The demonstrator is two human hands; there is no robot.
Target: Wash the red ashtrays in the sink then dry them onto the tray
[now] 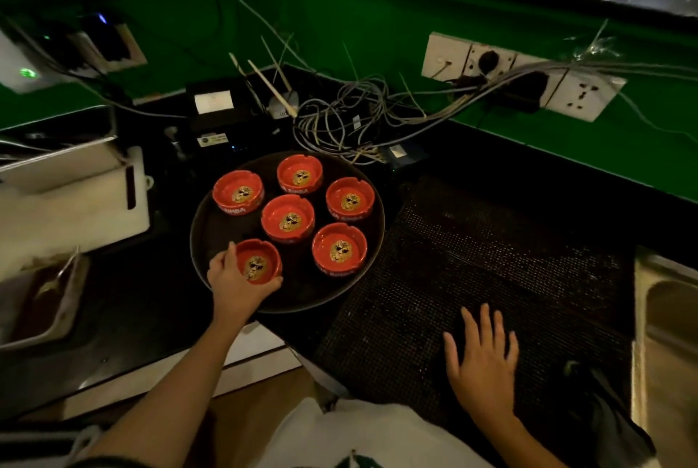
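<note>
Now: Six Red Ashtrays on the Round Tray

Now the left hand (pixel 236 284) grips the nearest red ashtray (pixel 260 263) by its rim, at the front left of the dark round tray (pixel 302 294). Five more red ashtrays (pixel 289 218) sit upright on the same tray, apart from one another. Meanwhile the right hand (pixel 483 362) lies flat, fingers spread, on the black mesh mat (pixel 491 241) covering the dark surface (pixel 143 301). A steel sink (pixel 668 316) shows at far right.

Six ashtrays (pixel 288 217) sit on the tray (pixel 211 226), left of the mat (pixel 491 260); the sink (pixel 668 316) lies far right.
</note>
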